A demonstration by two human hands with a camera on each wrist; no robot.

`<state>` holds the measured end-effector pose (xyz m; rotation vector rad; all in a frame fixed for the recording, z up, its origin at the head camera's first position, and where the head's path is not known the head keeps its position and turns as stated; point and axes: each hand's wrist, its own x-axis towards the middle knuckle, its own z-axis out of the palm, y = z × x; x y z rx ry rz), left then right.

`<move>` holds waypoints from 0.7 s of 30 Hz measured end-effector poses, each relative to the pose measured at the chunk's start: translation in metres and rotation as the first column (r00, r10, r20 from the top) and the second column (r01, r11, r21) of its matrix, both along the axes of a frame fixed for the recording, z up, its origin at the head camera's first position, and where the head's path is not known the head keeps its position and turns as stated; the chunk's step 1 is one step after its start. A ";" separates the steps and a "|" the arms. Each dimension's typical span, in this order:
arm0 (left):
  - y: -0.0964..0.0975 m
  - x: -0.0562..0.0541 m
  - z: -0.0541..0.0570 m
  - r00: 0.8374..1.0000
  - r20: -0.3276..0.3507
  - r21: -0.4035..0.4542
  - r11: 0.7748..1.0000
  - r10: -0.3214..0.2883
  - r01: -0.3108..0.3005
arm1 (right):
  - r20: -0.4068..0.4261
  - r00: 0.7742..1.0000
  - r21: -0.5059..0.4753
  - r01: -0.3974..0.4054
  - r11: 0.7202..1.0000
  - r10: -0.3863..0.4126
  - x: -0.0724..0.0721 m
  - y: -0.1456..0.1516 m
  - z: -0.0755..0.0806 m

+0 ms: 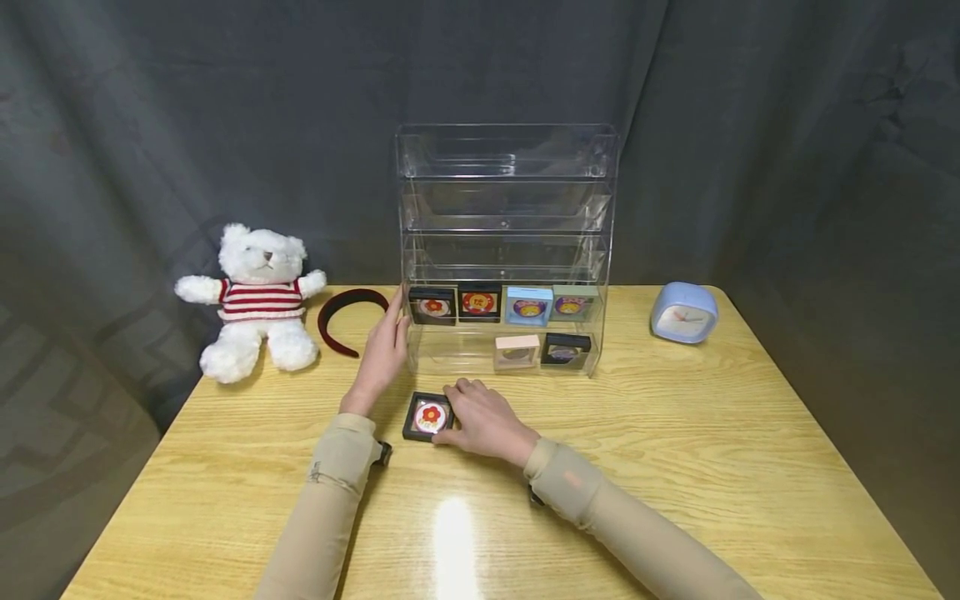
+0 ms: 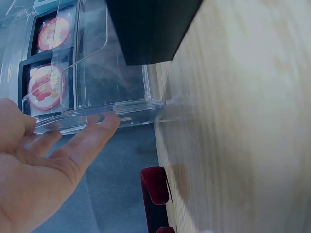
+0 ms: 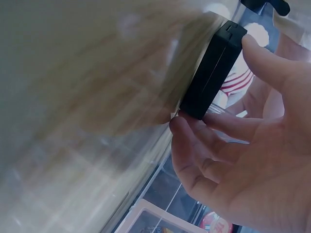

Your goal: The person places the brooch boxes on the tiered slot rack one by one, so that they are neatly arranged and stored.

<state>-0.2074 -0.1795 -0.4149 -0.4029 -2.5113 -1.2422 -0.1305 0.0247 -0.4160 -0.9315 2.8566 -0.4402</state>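
A black square display case (image 1: pixel 429 417) with a red-flower badge lies on the table in front of the clear tiered rack. My right hand (image 1: pixel 487 421) grips it at its right side, thumb on the near edge and fingers at the far corner. In the right wrist view, the case's dark side (image 3: pixel 214 70) shows between thumb and fingertips. My left hand (image 1: pixel 382 354) rests with extended fingers against the left side of the rack (image 1: pixel 504 225). The left wrist view shows those fingertips (image 2: pixel 109 121) at its clear edge, beside cased round badges (image 2: pixel 47 87).
Several cases stand in the rack's second-lowest tier, including a light blue case (image 1: pixel 528 307). A pink case (image 1: pixel 517 352) and a black case (image 1: pixel 566 352) occupy the lowest. A white teddy bear (image 1: pixel 261 300) and dark red headband (image 1: pixel 330 321) are left; a blue clock (image 1: pixel 684 313) is right.
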 end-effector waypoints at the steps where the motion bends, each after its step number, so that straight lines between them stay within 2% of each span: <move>1: 0.000 0.000 0.000 1.000 0.002 0.001 1.000 0.000 0.000 | -0.003 1.000 0.003 -0.004 1.000 0.004 0.000 0.000 0.000; 7: 0.001 0.000 0.000 1.000 0.010 0.005 1.000 -0.003 0.003 | 0.013 1.000 -0.016 -0.014 1.000 0.014 -0.001 0.000 0.000; 21: 0.001 0.000 0.000 1.000 0.019 0.008 1.000 0.005 -0.006 | 0.037 0.999 -0.159 -0.017 0.987 0.024 0.002 -0.002 0.001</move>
